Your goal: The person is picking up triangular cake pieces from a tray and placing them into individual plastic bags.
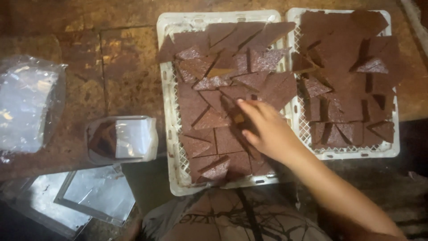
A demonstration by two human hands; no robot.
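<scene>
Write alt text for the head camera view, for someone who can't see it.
A person's right hand reaches into a white plastic crate filled with brown triangular cake pieces. A second crate of the same pieces sits beside it, and clear plastic containers rest on the worn brown table.

My right arm reaches forward

My right hand [267, 131] is palm down, fingers loosely curled, fingertips [241, 103] pointing up and left.
</scene>
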